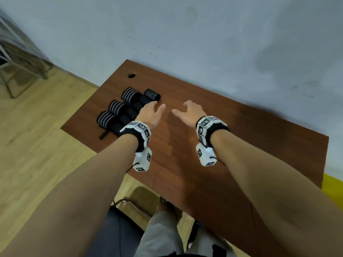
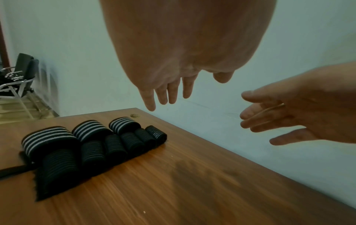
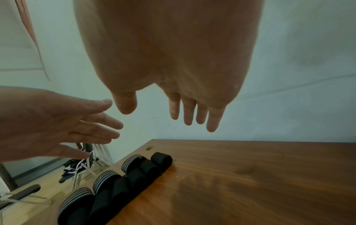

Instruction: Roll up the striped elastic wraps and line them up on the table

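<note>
Ribbed rolled wraps [image 1: 128, 110] on woodgrain table [image 1: 232, 145]

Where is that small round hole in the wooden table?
In the head view the hole sits near the table's far left corner, close to the wall, just beyond the far end of the rolled wraps.

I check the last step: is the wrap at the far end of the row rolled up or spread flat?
Rolled up. The far-end wrap is a tight cylinder beside the other rolls.
</note>
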Demonstrator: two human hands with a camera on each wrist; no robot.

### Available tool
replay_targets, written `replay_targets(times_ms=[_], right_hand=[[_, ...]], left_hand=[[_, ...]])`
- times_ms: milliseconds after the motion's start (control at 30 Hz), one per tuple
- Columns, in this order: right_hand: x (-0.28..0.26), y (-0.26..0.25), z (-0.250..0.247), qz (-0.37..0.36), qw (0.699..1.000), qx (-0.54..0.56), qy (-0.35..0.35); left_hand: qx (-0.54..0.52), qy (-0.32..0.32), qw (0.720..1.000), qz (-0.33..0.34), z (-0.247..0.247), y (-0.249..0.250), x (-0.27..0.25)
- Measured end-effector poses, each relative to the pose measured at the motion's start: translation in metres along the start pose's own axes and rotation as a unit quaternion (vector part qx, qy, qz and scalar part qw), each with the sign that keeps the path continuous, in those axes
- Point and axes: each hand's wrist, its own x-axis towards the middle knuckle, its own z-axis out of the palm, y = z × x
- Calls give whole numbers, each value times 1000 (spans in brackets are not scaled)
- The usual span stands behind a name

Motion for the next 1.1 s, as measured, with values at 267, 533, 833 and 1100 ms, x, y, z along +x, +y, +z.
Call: replay_targets(times_ms=[267, 533, 833, 1100], right_hand=[[106, -54, 48, 16, 998, -33, -41], [227, -124, 99, 36, 997, -21, -72], [304, -168, 141, 45, 988, -81, -123], [339, -173, 177, 84, 958, -196, -191]], left_hand=[[38, -37, 999, -4, -51, -60, 127], [113, -124, 980, -107, -111, -133, 262], [167, -384, 897, -142, -127, -191, 305], [190, -442, 875, -59, -132, -208, 324]])
